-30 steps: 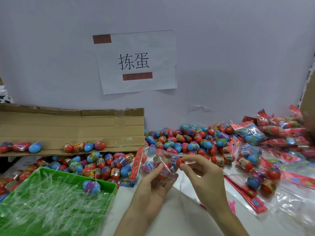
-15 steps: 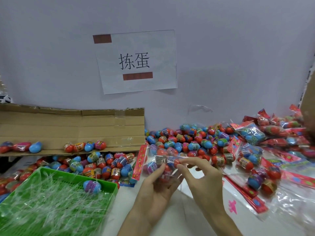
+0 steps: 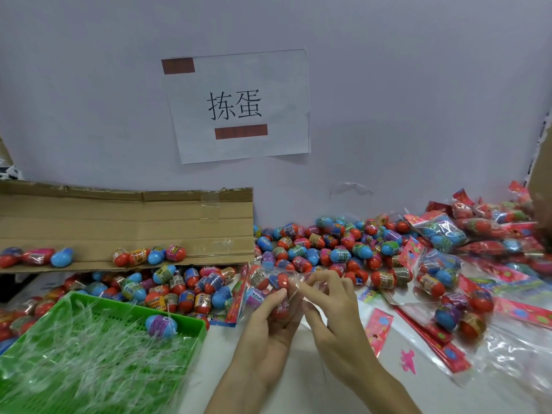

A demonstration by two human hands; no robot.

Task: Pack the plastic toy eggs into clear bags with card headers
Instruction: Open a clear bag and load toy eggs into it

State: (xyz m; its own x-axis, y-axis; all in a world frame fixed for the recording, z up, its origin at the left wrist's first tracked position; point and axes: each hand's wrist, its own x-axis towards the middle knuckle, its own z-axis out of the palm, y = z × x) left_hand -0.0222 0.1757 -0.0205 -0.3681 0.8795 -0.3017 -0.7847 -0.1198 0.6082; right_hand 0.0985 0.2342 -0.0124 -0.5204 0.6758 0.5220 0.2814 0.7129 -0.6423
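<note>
Toy eggs (image 3: 322, 246) lie heaped loose across the table (image 3: 328, 392), with more under a cardboard flap (image 3: 125, 222) on the left. A green tray (image 3: 125, 309) of shredded film sits front left, and filled bags (image 3: 442, 231) are piled on the right. At centre the left hand (image 3: 268, 327) curls round a clear bag (image 3: 263, 288) holding several eggs, its red card header (image 3: 237, 297) toward the tray. The right hand (image 3: 331, 303) pinches the bag's film mouth. One blue egg (image 3: 161, 324) rests in the tray.

The red-and-blue plastic toy egg (image 3: 280, 280), earlier pinched by the right hand (image 3: 331, 312) at the mouth of the clear plastic bag (image 3: 239, 294) with its red card header, now sits inside. The right fingers now pinch the mouth's film, closer to the left hand (image 3: 268, 324) and the green plastic basket (image 3: 197, 345).
</note>
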